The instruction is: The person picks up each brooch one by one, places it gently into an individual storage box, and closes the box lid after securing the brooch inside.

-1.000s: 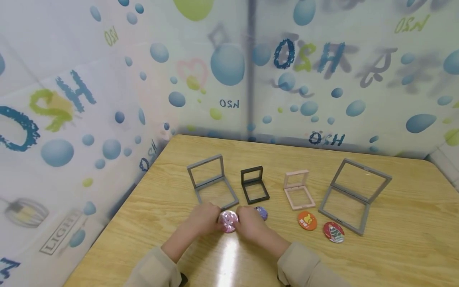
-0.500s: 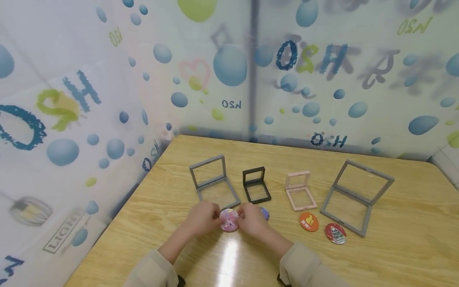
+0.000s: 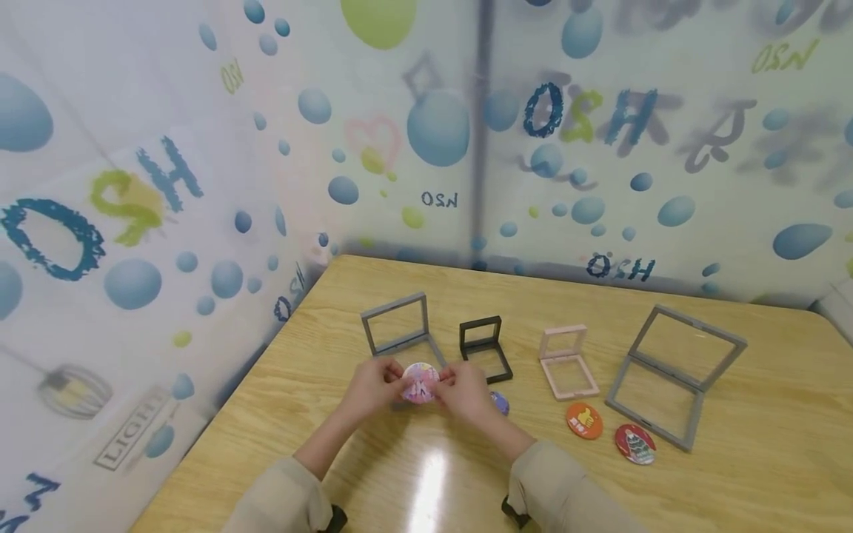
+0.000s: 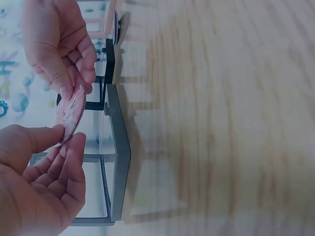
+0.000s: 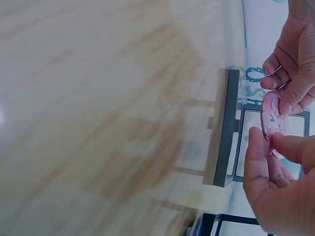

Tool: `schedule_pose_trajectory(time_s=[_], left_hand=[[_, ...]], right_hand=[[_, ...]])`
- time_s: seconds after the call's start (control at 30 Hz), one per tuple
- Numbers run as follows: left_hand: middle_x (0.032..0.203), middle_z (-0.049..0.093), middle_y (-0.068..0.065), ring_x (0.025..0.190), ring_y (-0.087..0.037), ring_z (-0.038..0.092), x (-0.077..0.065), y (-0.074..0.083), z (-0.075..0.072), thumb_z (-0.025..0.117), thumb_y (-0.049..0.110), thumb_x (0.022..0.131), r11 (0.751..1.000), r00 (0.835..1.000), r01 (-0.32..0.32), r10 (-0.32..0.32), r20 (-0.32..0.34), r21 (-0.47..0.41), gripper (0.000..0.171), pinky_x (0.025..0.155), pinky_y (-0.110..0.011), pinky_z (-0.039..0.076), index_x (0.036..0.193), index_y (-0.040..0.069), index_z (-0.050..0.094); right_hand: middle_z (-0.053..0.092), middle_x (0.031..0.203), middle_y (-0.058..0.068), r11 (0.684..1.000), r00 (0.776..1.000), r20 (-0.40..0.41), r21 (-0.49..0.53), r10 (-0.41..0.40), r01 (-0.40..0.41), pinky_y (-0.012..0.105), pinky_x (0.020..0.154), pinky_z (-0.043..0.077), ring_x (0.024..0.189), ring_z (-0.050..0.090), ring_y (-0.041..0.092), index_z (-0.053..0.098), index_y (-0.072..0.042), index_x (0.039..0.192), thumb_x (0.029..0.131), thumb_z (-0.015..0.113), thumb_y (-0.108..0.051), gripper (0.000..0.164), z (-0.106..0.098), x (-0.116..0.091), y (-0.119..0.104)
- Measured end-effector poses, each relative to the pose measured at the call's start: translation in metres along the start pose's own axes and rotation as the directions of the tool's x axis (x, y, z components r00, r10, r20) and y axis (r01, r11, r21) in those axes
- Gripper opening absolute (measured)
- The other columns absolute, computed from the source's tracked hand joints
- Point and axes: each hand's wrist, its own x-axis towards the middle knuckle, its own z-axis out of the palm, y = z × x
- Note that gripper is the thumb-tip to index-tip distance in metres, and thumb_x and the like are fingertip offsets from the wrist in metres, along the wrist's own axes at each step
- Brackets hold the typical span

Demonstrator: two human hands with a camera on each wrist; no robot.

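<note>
Both hands hold a round pink button badge (image 3: 420, 383) between them, raised above the table in front of an open grey display frame (image 3: 403, 343). My left hand (image 3: 369, 386) pinches its left edge between thumb and fingers. The right hand (image 3: 468, 390) pinches the opposite edge. In the left wrist view, the badge (image 4: 72, 112) is seen nearly edge-on and tilted, its printed face partly visible. The right wrist view shows the thumbs on the badge's (image 5: 273, 115) printed side and fingers behind it. Part of the grey frame is hidden behind the hands and badge.
A small black frame (image 3: 480, 345), a small pink frame (image 3: 561, 357) and a larger grey frame (image 3: 666, 372) stand open to the right. A purple badge (image 3: 500, 403), partly hidden by the right hand, an orange badge (image 3: 584, 420) and a red badge (image 3: 635, 444) lie before them.
Both hands have raised the pink badge and moved it away from the body, toward the left grey frame. The other badges and frames stay in place; the head view has shifted slightly.
</note>
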Motion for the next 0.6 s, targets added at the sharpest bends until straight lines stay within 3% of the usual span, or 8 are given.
schedule_pose_trajectory(time_s=[0.13,0.43,0.6], left_hand=[[0.063,0.060,-0.010,0.052,-0.027,0.061,0.008,-0.001,-0.003,0.064,0.000,0.081,0.999,0.998,0.045,-0.046,-0.041,-0.024,0.009,0.045,-0.024,0.045,0.080,-0.005,0.058],[0.068,0.061,-0.010,0.051,-0.021,0.060,0.024,-0.010,-0.002,0.065,0.001,0.080,0.998,0.994,0.064,-0.062,-0.087,0.028,0.011,0.047,-0.024,0.049,0.084,-0.007,0.058],[0.068,0.062,-0.011,0.050,-0.014,0.058,0.028,-0.013,0.000,0.066,0.002,0.080,0.995,0.993,0.056,-0.047,-0.107,0.082,0.011,0.048,-0.024,0.049,0.082,-0.006,0.059]], right_hand=[[0.065,0.068,0.014,0.999,1.000,-0.025,0.047,0.006,-0.005,0.025,0.053,0.052,0.058,0.064,0.022,0.060,0.011,0.085,0.080,0.064,0.002,0.011,0.006,0.013,0.000],[0.065,0.066,0.014,0.999,0.995,-0.089,-0.019,0.033,-0.035,0.022,0.049,0.049,0.056,0.064,0.020,0.061,0.007,0.080,0.078,0.064,0.003,0.005,0.016,0.031,0.000],[0.064,0.064,0.009,0.992,0.993,-0.110,-0.107,0.051,-0.063,0.022,0.050,0.046,0.054,0.059,0.015,0.062,0.003,0.077,0.076,0.065,-0.001,0.005,0.019,0.035,0.004]])
